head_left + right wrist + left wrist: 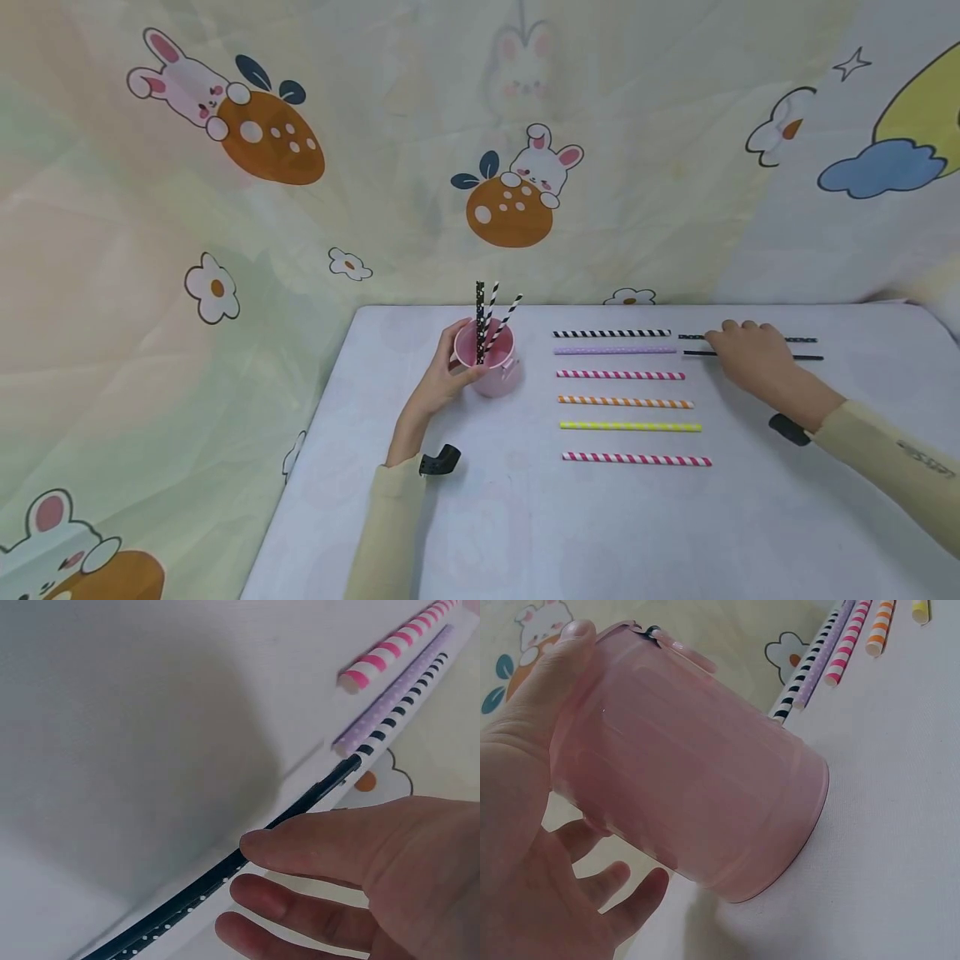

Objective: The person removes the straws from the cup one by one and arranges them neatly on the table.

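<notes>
My left hand point(438, 379) holds a pink cup point(498, 381) standing at the back left of the white table, thumb and fingers around its side. Three paper straws stick out of it: a black one with white specks point(480, 312) and two black-and-white striped ones point(510, 312). At the back right, my right hand point(753, 358) is over a black dotted straw point(802, 340) and a plain black straw point(808, 357), both lying on the table. In the right wrist view its thumb touches the black straw point(191, 896); the fingers are loosely bent beside the straws.
Between the hands lies a column of straws: black-striped point(611, 333), purple dotted point(615, 351), pink-striped point(621, 375), orange-striped point(626, 402), yellow point(630, 427) and another pink-striped straw point(636, 459). A bunny-print cloth point(405, 192) hangs behind the white table point(510, 533).
</notes>
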